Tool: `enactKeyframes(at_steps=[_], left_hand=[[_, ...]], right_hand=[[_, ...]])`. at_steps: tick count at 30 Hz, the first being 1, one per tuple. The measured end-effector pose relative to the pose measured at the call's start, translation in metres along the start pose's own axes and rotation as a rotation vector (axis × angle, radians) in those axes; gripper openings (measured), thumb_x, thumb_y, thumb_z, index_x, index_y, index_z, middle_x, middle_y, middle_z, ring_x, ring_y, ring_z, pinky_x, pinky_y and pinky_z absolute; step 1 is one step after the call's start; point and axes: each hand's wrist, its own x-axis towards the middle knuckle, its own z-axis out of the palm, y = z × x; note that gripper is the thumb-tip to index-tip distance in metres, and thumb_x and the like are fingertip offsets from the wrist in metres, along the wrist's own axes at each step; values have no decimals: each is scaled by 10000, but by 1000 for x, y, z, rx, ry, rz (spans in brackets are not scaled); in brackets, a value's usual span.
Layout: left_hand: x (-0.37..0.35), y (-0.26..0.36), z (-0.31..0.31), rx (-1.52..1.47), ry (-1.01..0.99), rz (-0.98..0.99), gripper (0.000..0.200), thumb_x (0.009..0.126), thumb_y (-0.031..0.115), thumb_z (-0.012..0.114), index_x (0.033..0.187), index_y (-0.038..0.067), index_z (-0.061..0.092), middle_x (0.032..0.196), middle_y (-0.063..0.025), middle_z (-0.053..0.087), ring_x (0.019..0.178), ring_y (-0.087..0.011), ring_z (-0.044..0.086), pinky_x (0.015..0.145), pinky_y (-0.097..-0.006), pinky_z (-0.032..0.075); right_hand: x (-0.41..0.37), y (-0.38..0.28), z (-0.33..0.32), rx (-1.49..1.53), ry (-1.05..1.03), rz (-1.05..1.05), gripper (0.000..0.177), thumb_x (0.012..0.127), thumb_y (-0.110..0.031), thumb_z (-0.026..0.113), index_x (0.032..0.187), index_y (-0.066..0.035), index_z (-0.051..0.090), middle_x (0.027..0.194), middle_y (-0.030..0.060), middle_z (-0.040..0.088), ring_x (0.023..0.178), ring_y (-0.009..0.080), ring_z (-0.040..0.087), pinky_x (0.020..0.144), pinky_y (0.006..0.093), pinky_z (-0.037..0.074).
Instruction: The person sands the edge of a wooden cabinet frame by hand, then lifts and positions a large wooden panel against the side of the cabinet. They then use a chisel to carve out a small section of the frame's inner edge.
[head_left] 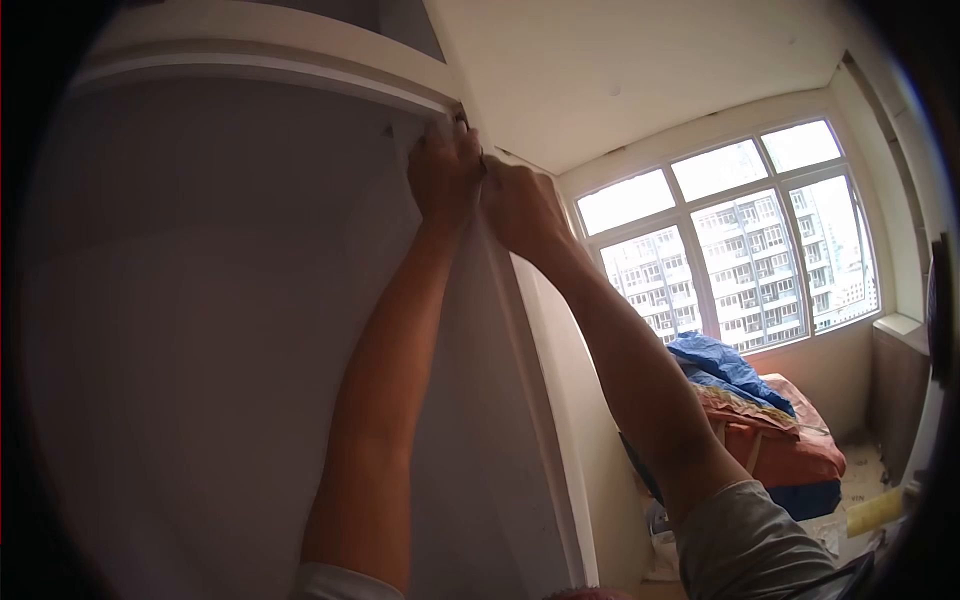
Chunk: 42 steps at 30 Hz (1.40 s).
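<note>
Both my arms reach up to the top corner of a white cabinet frame [520, 330]. My left hand [445, 170] is on the inner side of the upright, just under the top rail [270, 62], its fingers bent up against the corner. On the outer side of the same upright is my right hand [522, 205], its fingers curled in close to the left hand. A small dark bit shows between the two hands, too small to name. What either hand grips is hidden by the fingers.
The dark cabinet interior [220, 300] fills the left. At right, a large window [740, 240] looks onto tall buildings. Below it lie a red bundle [790, 455] and a blue sheet [735, 365]. A yellow roll [875, 510] is at lower right.
</note>
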Motion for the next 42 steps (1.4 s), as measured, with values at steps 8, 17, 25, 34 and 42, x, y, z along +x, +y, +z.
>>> enactKeyframes(at_steps=[8, 17, 25, 34, 42], left_hand=[[-12, -2, -4, -72, 55, 144, 504, 1081, 447, 583, 1288, 35, 787, 1277, -269, 667, 1218, -512, 626, 1042, -576, 523], [-1, 5, -13, -38, -95, -32, 530, 1094, 474, 549, 1286, 52, 805, 1369, -255, 623, 1231, -516, 618, 1070, -582, 518], [0, 1, -11, 57, -112, 10, 550, 1091, 502, 544, 1319, 71, 798, 1512, -238, 570, 1350, -504, 554, 1132, -582, 486], [4, 5, -11, 80, -142, -29, 556, 1107, 495, 523, 1378, 79, 773, 1525, -256, 581, 1392, -489, 525, 1172, -571, 453], [6, 9, -10, 88, -62, -38, 532, 1095, 497, 558, 1372, 102, 780, 1474, -247, 615, 1346, -485, 560, 1157, -552, 468]], right_hand=[[-18, -5, -6, 99, -25, 37, 344, 1022, -157, 506, 1266, 4, 686, 1013, 322, 759, 1000, 523, 741, 871, 613, 575], [-10, -11, -9, 102, -72, 91, 486, 1036, -195, 518, 1452, 2, 674, 1093, 343, 751, 1052, 478, 754, 932, 513, 578], [-8, 2, 3, 82, 15, 3, 377, 1011, -162, 517, 1321, -40, 694, 1057, 302, 770, 1021, 515, 744, 906, 611, 582], [-6, 4, 2, 98, -5, 43, 401, 1009, -162, 508, 1333, -35, 707, 1077, 308, 769, 1041, 516, 742, 929, 602, 581], [-6, 1, 1, 101, -3, 56, 422, 978, -146, 529, 1352, -29, 687, 1043, 304, 769, 1020, 510, 745, 910, 604, 583]])
